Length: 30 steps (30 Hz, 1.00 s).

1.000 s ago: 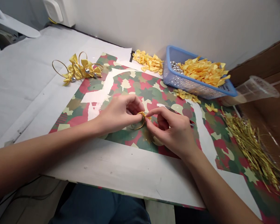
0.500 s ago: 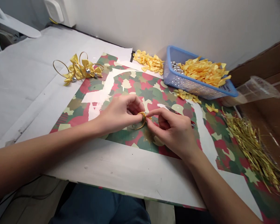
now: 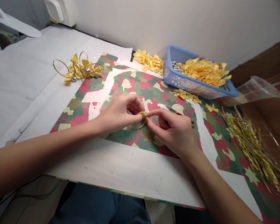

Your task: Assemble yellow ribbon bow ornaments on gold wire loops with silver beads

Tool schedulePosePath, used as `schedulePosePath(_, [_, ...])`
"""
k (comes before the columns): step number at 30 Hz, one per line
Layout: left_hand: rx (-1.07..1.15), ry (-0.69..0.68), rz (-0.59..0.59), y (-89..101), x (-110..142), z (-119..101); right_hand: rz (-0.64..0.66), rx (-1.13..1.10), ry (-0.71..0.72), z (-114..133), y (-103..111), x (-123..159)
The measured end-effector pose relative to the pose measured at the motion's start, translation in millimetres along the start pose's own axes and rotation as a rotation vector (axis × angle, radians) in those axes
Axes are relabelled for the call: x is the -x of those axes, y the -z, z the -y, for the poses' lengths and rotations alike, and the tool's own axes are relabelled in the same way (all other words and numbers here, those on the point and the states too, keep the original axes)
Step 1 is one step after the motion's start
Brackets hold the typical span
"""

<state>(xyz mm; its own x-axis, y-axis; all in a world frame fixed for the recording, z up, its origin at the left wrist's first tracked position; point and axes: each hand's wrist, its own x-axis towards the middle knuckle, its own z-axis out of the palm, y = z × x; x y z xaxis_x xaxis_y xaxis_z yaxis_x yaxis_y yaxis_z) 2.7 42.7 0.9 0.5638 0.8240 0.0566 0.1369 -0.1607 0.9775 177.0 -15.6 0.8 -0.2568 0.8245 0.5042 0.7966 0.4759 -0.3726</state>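
Observation:
Both hands meet over the patterned paper [image 3: 130, 141], pinching a small yellow ribbon bow [image 3: 143, 114] on a gold wire loop. Thumb and fingers of my left hand [image 3: 121, 113] close on its left side. From the right, the thumb and forefinger of my right hand [image 3: 174, 127] pinch its other side. Below the fingertips hangs the gold loop [image 3: 139, 127]. Most of the bow is hidden by my fingers. Beside my right hand lies a slim tool [image 3: 172, 110] with dark and red parts, partly covered by the hand.
Gold loops with bows and silver bells [image 3: 82, 70] lie at the left. A blue basket [image 3: 196, 85] holds yellow bows and silver bells. More bows [image 3: 150, 61] lie beside it. Gold ties [image 3: 252, 149] and a tilted plastic cup [image 3: 254, 91] are at the right.
Almost nothing differs. The right thumb has shifted very slightly at the bow; both hands stay in the same place.

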Motion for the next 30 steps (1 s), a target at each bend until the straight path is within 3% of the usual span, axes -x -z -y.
schedulePosePath(30, [-0.030,-0.022,-0.011,-1.3,1.1,1.7,0.006,-0.011,-0.010,0.1,-1.7,0.2])
